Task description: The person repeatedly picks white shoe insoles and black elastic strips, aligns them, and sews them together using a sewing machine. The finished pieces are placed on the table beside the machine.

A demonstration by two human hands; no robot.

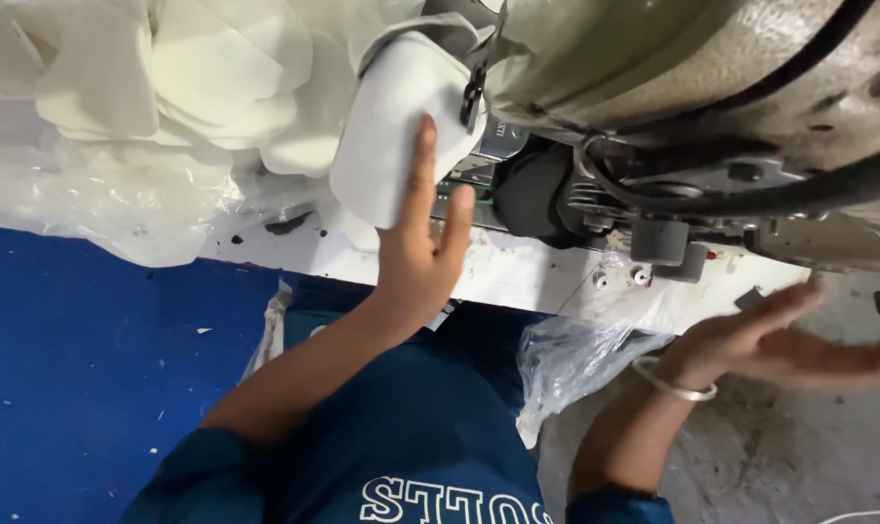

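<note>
My left hand point(423, 243) reaches up with its fingers apart, and the fingertips press flat on a white fabric piece point(387, 126) under the head of a grey sewing machine point(692, 87). A black clip hangs at the fabric's right edge. My right hand point(789, 340) is stretched out to the right with open fingers, palm sideways, beside the machine's base; it holds nothing. A silver bangle point(675, 383) sits on that wrist.
A heap of white cut fabric pieces point(168, 78) and clear plastic sheeting point(120, 204) lies at the upper left. The white table edge point(518, 272) runs across the middle. A crumpled clear plastic bag point(576, 359) hangs below it. Blue floor point(71, 369) shows at the left.
</note>
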